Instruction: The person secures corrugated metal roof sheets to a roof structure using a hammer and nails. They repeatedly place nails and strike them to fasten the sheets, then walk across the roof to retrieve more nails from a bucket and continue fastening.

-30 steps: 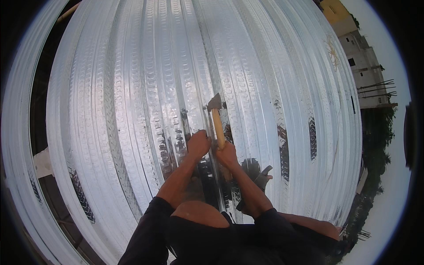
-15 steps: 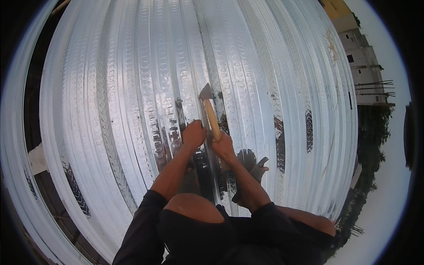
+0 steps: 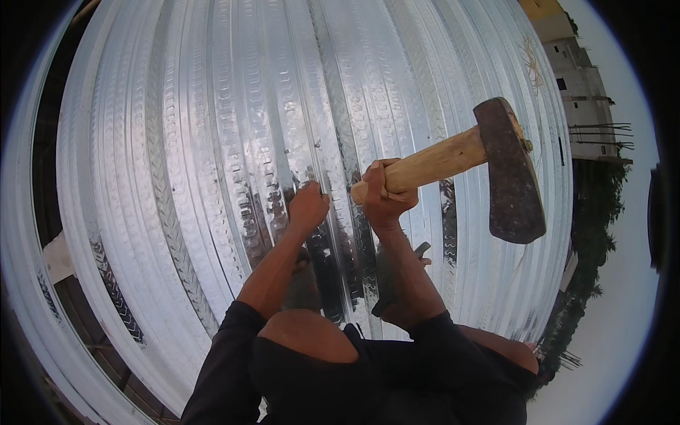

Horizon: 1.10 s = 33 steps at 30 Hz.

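Note:
My right hand (image 3: 386,198) is wrapped round the lower end of the wooden handle of a hatchet (image 3: 443,156). Its dark, worn steel head is raised up at the right, clear of the metal. My left hand (image 3: 309,207) is closed low over a seam of the ribbed, shiny metal decking sheets (image 3: 205,134). Whatever its fingers pinch there, if anything, is hidden. The two hands are apart, with the raised seam running between them.
Past the right edge of the decking stand a grey building (image 3: 584,85) with protruding rebar (image 3: 602,134) and green trees (image 3: 595,212). At the left, a dark gap (image 3: 48,170) shows between the sheets. My bent knee (image 3: 309,335) is close below my hands.
My right hand has lifted the hatchet off the seam and swung its head up and to the right. My left hand has stayed nearly in place.

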Tool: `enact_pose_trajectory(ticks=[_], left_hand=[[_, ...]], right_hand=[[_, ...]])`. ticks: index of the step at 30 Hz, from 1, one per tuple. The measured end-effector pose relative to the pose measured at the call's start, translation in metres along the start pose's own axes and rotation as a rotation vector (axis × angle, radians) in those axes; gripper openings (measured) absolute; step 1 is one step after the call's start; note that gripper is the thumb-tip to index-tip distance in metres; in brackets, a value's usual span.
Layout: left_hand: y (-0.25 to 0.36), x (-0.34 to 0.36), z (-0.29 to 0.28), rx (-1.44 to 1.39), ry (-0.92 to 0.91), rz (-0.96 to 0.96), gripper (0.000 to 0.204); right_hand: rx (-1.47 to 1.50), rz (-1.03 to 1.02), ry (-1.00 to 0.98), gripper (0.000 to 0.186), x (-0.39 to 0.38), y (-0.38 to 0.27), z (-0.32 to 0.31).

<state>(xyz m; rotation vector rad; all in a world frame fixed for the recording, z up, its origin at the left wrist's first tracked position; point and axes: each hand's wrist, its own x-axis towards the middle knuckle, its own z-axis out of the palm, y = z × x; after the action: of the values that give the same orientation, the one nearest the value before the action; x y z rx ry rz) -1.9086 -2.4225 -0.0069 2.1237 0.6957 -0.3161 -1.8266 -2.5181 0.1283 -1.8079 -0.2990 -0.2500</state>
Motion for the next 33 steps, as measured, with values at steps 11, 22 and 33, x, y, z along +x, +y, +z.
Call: enact_pose_trajectory(ticks=[11, 22, 33], left_hand=[[0.000, 0.000, -0.007, 0.010, -0.012, 0.006, 0.036], [-0.004, 0.002, -0.001, -0.013, 0.008, 0.126, 0.038], [-0.004, -0.009, -0.006, -0.056, -0.008, 0.060, 0.034]], right_hand=[[-0.181, 0.067, -0.197, 0.017, 0.018, -0.014, -0.001], [-0.591, 0.470, -0.533, 0.032, -0.074, 0.121, -0.039], [-0.102, 0.102, -0.036, 0.022, -0.016, 0.034, -0.002]])
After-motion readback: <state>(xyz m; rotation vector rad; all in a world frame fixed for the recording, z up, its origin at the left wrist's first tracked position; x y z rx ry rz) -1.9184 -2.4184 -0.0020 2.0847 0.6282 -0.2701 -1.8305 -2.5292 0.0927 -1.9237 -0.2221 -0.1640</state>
